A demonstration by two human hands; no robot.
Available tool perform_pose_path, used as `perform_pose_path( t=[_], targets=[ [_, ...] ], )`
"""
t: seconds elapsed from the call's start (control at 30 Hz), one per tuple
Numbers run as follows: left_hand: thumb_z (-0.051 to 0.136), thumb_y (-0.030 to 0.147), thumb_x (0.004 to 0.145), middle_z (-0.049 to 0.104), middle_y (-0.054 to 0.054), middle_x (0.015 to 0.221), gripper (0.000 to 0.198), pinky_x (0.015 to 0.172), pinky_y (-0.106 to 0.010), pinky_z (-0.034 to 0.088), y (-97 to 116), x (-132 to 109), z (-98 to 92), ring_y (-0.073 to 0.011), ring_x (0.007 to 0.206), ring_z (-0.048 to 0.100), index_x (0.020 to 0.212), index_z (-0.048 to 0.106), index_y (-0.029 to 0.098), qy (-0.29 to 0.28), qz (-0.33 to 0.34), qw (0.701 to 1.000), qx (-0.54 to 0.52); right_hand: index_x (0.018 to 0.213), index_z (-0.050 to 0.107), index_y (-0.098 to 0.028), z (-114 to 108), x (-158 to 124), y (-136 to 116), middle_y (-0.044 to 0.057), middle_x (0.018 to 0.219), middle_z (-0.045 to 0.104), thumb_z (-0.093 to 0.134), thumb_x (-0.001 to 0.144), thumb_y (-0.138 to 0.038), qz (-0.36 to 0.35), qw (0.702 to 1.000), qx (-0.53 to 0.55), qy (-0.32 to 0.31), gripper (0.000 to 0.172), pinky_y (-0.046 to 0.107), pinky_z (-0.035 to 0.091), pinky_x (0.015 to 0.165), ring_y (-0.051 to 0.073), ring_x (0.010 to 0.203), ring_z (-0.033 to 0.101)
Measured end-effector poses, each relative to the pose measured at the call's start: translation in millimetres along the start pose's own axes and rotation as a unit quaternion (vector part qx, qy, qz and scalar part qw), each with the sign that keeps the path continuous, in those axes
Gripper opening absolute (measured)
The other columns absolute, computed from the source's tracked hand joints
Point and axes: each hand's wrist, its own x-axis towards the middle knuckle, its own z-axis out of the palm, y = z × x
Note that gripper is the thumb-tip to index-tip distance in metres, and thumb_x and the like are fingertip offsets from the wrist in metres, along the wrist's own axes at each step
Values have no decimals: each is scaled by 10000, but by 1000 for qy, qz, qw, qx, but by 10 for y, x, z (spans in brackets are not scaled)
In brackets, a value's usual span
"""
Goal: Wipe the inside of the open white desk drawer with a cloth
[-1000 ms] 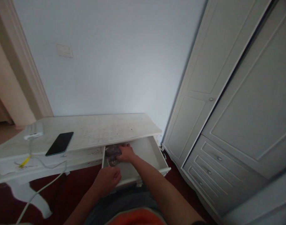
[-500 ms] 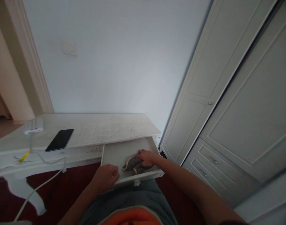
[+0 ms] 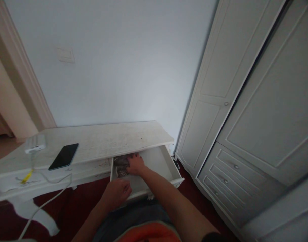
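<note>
A white drawer (image 3: pixel 156 164) is pulled out from the desk toward my body. Inside its left back corner lies a crumpled grey-brown patterned cloth (image 3: pixel 122 165) with a pale edge. My right hand (image 3: pixel 136 164) reaches into the drawer and has its fingers on the cloth, partly covering it; the fingertips are hidden in part. At the drawer's left front corner is my left hand (image 3: pixel 120 191), its fingers curled over the edge and closed.
On the white desk (image 3: pixel 113 134) lie a dark tablet (image 3: pixel 64 156) and a white power strip (image 3: pixel 35 143). A white cable with a yellow tag (image 3: pixel 27 176) hangs over the desk front. The wardrobe (image 3: pixel 201 127) stands at right, beside the wall.
My right hand has moved the cloth from the drawer's front middle to its left back corner. My left hand stays at the left front corner. The view has shifted slightly.
</note>
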Motion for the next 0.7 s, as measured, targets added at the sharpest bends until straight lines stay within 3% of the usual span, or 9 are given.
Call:
perform_pose_path(
  t=[0.13, 0.2, 0.3, 0.4, 0.53, 0.6, 0.7],
  targets=[
    [512, 253, 934, 748, -33, 801, 256, 671, -312, 269, -5, -10, 0, -180, 790, 654, 719, 648, 221, 5, 2, 1000, -16, 1341, 642, -252, 68, -176, -57, 149, 1353, 627, 710, 853, -497, -150, 987, 2, -53, 550, 509, 542, 950, 357, 1213, 584],
    [522, 251, 926, 747, -30, 801, 248, 668, -310, 268, -3, -10, -7, -176, 783, 646, 713, 645, 221, 6, 3, 1000, -22, 1288, 679, -237, 35, -318, 106, 142, 1260, 666, 684, 882, -473, -209, 972, 7, -103, 470, 468, 550, 928, 333, 1130, 628],
    [527, 274, 926, 747, -36, 810, 243, 662, -307, 272, 0, -9, -13, -182, 783, 645, 730, 662, 225, 7, -7, 1000, -19, 1245, 708, -233, -89, -542, 487, 120, 1197, 695, 669, 887, -438, -233, 955, 17, -181, 414, 399, 550, 895, 294, 1037, 672],
    [501, 278, 941, 750, -39, 820, 261, 677, -305, 289, 0, -9, -10, -188, 801, 654, 758, 682, 232, 1, -6, 1000, -16, 1325, 680, -262, -274, -720, 906, 112, 1240, 702, 704, 848, -442, -172, 965, 13, -197, 511, 385, 547, 875, 302, 1044, 692],
    [502, 257, 933, 751, -41, 840, 241, 705, -306, 308, -7, 3, 4, -195, 839, 662, 777, 685, 231, -4, 1, 1000, -14, 1384, 645, -283, -496, -757, 1297, 118, 1294, 697, 774, 754, -406, 4, 993, -13, -114, 654, 429, 533, 936, 345, 1143, 676],
    [499, 258, 936, 744, -41, 829, 246, 710, -307, 310, -10, 15, 15, -194, 839, 659, 770, 679, 229, -4, -3, 1000, -11, 1382, 638, -231, -533, -672, 1333, 161, 1308, 684, 707, 808, -386, 72, 995, -14, -68, 598, 461, 531, 947, 365, 1171, 663],
    [487, 266, 948, 736, -40, 815, 264, 708, -307, 309, -10, 24, 30, -191, 827, 657, 759, 668, 227, -4, -8, 1000, -5, 1382, 609, -130, -462, -456, 1138, 247, 1331, 643, 573, 898, -356, 162, 987, -4, -5, 536, 497, 536, 940, 395, 1205, 637]
  ],
)
